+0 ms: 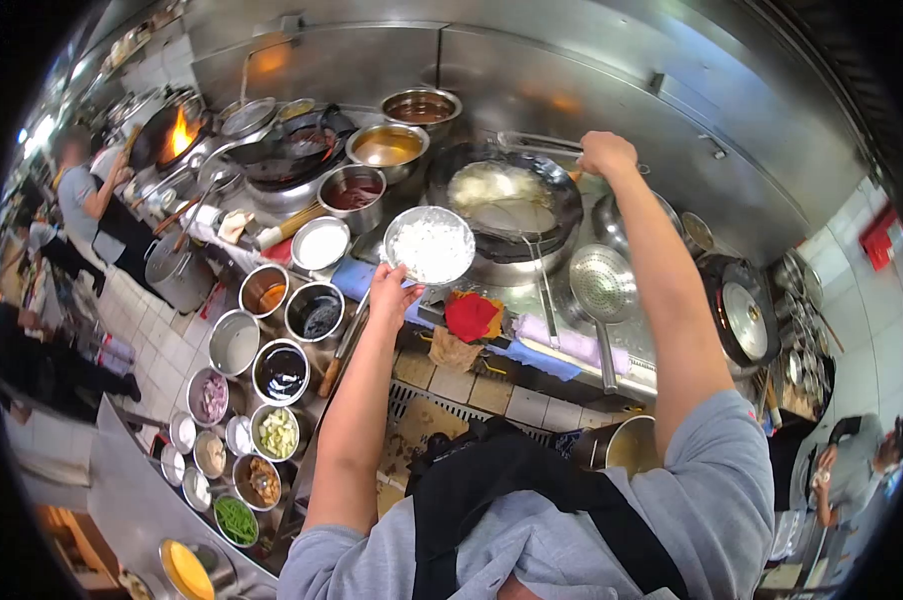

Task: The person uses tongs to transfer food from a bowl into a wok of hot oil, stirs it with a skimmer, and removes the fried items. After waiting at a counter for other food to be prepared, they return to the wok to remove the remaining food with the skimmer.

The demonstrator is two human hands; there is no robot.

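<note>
My left hand [394, 291] grips the rim of a metal bowl [432, 281] and holds it beside the wok, nearly level. White, crumbly food [430, 245] fills the bowl; its kind I cannot make out. On the stove sits a dark wok [568, 215] with bubbling, pale yellowish liquid [507, 192] in it. Beyond the wok's far right rim, my right hand [609, 154] is closed around the end of a long metal pipe [540, 142] that looks like a swing tap. A thin-handled metal tool [542, 285] leans over the wok's near rim.
A perforated skimmer [603, 283] lies right of the wok. Metal pots with amber liquid [388, 147] and dark red sauce [353, 190] stand left. Several ingredient tins, including green vegetables [236, 521], line the left counter. A flame [181, 132] burns near a co-worker [84, 195]; another person [852, 465] stands right.
</note>
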